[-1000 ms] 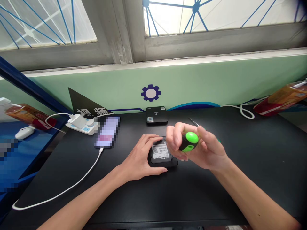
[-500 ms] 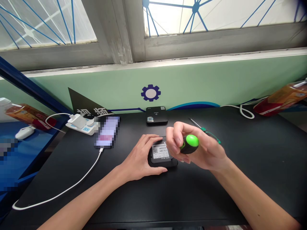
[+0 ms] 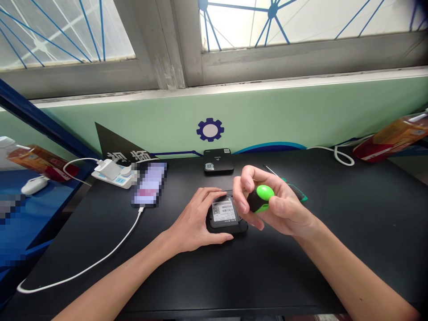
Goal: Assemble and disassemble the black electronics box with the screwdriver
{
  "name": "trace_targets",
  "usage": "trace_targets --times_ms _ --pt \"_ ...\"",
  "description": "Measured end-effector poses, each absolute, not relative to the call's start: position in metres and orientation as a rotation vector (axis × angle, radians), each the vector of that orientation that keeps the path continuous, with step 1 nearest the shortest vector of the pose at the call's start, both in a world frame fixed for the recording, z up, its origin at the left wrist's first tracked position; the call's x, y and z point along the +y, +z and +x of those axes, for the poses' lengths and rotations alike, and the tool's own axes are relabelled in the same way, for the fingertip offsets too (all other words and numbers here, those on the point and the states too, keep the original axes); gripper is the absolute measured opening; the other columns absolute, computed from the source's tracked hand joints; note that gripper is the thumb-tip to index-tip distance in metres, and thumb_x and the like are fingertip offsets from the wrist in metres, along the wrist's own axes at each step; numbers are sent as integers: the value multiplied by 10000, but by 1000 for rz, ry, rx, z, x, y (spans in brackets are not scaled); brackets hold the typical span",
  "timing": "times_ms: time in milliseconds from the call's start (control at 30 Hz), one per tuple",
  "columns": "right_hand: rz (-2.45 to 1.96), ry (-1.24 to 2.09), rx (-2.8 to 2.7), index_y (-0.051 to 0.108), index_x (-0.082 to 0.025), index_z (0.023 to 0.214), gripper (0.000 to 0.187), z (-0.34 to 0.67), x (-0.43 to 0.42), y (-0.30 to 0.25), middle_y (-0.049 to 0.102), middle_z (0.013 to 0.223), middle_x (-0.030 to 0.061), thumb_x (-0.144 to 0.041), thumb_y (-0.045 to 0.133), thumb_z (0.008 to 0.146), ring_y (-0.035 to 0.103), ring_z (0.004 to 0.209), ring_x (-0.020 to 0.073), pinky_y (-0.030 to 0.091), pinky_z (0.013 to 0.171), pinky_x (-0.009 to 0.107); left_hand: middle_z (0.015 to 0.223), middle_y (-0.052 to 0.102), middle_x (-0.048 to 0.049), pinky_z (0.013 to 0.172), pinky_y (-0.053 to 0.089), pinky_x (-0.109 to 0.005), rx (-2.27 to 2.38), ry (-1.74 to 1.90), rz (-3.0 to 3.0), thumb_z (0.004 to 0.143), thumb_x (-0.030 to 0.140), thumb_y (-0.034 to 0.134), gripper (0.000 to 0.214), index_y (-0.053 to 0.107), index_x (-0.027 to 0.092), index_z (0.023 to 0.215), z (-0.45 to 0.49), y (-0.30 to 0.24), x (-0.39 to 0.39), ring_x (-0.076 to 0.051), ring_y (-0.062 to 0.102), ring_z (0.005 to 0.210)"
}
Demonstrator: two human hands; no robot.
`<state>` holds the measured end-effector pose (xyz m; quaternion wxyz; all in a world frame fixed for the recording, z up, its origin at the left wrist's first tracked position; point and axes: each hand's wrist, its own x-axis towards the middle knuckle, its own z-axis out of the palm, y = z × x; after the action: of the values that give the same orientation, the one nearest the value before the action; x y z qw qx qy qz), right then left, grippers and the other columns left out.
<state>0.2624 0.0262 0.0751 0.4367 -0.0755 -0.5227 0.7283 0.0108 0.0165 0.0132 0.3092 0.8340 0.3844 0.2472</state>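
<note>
A small black set-top box (image 3: 224, 213) lies on the desk with its white label facing up. My left hand (image 3: 197, 221) grips it from the left, thumb along the near edge and fingers at the far edge. Above the box's right side, my right hand (image 3: 287, 209) is closed round a screwdriver (image 3: 264, 195) with a black and bright green handle, whose end points at me. The hand hides the shaft and tip, so I cannot see whether they touch the box. Behind my right hand lies a second screwdriver (image 3: 303, 197), green and black, partly covered.
A similar black box (image 3: 219, 161) sits near the wall. To the left are a blurred phone (image 3: 150, 183) on a white cable (image 3: 123, 243) and a white power strip (image 3: 115, 174) with a charger. Drink bottles (image 3: 391, 137) stand at both sides of the black desk (image 3: 187, 285).
My right hand has turned the screwdriver handle, and its fingers and thumb have shifted round it; the handle's end sits slightly further left. My left hand and the box have stayed still.
</note>
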Motion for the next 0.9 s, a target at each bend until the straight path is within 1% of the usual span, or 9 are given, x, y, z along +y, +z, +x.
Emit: trace_targets --times_ms 67,133,200,333,433,567,667,767,900 --pt "-197 1796 -1317 694 -203 1179 337 263 26 74 711 960 48 -528 744 1103 545 622 132 437 583 269 1620 592 -104 1280 539 -597 1017 655 2206 810 484 1039 825 627 319 1505 11 13 17 -391 557 1521" --pt "-203 1775 -1344 751 -180 1176 425 263 27 72 691 943 66 -574 591 1169 529 646 153 446 599 292 1610 597 -105 1277 543 -589 1015 661 2208 805 485 1043 875 601 318 1542 11 14 17 -387 564 1512" --pt "-197 1759 -1366 792 -163 1135 503 264 28 71 675 951 78 -580 516 1194 540 660 165 461 605 307 1605 600 -102 1273 546 -583 1012 664 2209 805 487 1043 856 613 317 1525 11 13 17 -384 569 1505" --pt "-186 1777 -1362 781 -156 1098 433 264 29 70 677 1026 82 -554 623 1163 632 704 168 504 635 308 1600 599 -104 1267 547 -578 1017 664 2206 813 481 1037 808 628 313 1490 10 12 16 -384 572 1495" --pt "-185 1787 -1330 707 -184 1115 305 264 28 72 697 1040 55 -488 725 1130 682 677 151 510 670 305 1595 599 -109 1264 544 -576 1016 662 2206 816 480 1037 820 611 307 1495 10 12 15 -382 571 1490" --pt "-175 1791 -1309 623 -231 1144 309 263 26 73 699 1060 23 -439 838 1067 619 613 103 464 621 271 1598 594 -105 1271 534 -577 1018 658 2208 818 487 1034 801 614 302 1475 11 12 16 -380 565 1496" --pt "-168 1769 -1328 660 -218 1193 351 264 27 73 670 1014 27 -551 739 1114 514 598 97 410 577 265 1606 588 -105 1278 529 -578 1020 650 2208 825 486 1030 818 604 304 1498 11 12 16 -380 558 1507" --pt "-186 1745 -1361 741 -181 1147 469 264 28 72 637 999 47 -596 527 1196 515 626 122 425 587 300 1605 586 -109 1276 531 -582 1021 650 2208 826 490 1030 826 604 307 1509 11 12 16 -385 557 1508" --pt "-201 1740 -1384 782 -166 1062 478 266 29 71 621 1067 59 -571 563 1191 583 665 132 468 593 313 1586 593 -113 1262 538 -582 1019 653 2219 830 497 1026 803 611 300 1488 11 11 16 -383 565 1485"
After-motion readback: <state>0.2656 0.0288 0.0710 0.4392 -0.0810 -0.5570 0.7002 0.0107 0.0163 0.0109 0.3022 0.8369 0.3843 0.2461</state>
